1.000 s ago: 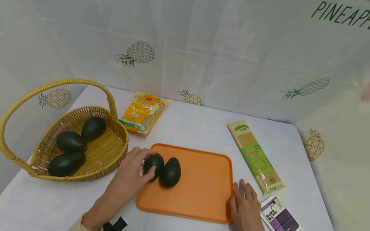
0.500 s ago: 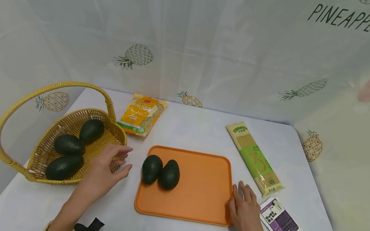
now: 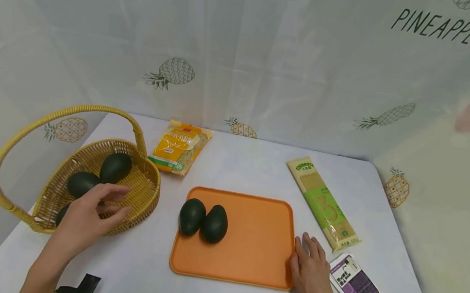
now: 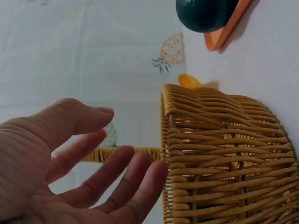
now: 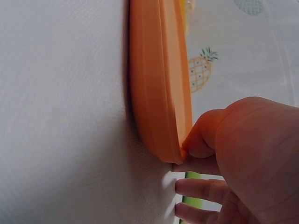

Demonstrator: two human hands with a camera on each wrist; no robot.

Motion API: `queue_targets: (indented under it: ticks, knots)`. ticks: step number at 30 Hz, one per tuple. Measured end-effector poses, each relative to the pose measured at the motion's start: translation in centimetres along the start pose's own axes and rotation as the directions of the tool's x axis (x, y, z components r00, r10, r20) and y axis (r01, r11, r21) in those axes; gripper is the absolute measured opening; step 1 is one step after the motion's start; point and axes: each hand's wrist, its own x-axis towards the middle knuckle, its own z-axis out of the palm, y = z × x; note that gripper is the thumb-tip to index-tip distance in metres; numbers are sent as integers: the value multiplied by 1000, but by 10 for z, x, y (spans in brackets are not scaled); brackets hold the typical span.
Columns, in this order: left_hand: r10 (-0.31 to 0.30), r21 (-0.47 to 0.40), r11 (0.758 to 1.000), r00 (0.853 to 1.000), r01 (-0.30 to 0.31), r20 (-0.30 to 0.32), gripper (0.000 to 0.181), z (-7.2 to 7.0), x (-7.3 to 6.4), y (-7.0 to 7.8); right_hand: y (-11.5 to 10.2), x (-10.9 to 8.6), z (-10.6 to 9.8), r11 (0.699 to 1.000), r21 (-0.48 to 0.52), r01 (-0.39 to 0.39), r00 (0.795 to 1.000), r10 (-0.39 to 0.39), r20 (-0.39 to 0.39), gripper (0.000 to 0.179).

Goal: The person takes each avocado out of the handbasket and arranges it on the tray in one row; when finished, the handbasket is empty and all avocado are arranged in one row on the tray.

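Note:
My left hand (image 3: 88, 211) hovers over the front right part of a yellow wicker basket (image 3: 150, 199), fingers relaxed and nothing in them. In the left wrist view, its fingertips are beside the basket's woven wall (image 4: 224, 163). Inside lie dark green avocados: one at the back (image 3: 116, 167), another avocado (image 3: 80, 184) beside it, and a third mostly hidden behind the hand. Two more avocados (image 3: 192, 216) rest side by side on the left of an orange tray (image 3: 250, 239). At the tray's right edge, my right hand (image 3: 312, 268) pinches the rim (image 5: 180, 140) between thumb and index finger.
A yellow food packet (image 3: 179, 147) lies behind the basket's right side. To the right of the tray are a long green noodle packet (image 3: 325, 204) and a white-and-purple packet (image 3: 355, 287). The basket's tall handle (image 3: 63, 111) arches up on its left.
My left hand has let go of the left avocado on the tray and moved left to above the basket, opening its fingers. My right hand has stayed at the tray's edge.

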Motion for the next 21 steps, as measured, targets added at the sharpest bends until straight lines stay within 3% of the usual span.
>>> queue_targets:
  ticks: [8, 14, 21]
  knots:
    - [-170, 21, 985, 985, 170, 9, 45, -8, -4, -13, 0, -2, 2, 1000, -4, -4, 1000, 4, 5, 42]
    - [-184, 174, 966, 981, 191, -60, 48, -14, -5, -26, -2, -1, -2, 1000, -7, -18, 999, 18, 36, 42]
    - [-243, 265, 932, 969, 248, -51, 57, -9, -2, -29, -2, 0, -1, 1000, -7, 0, 1000, 0, 11, 41]
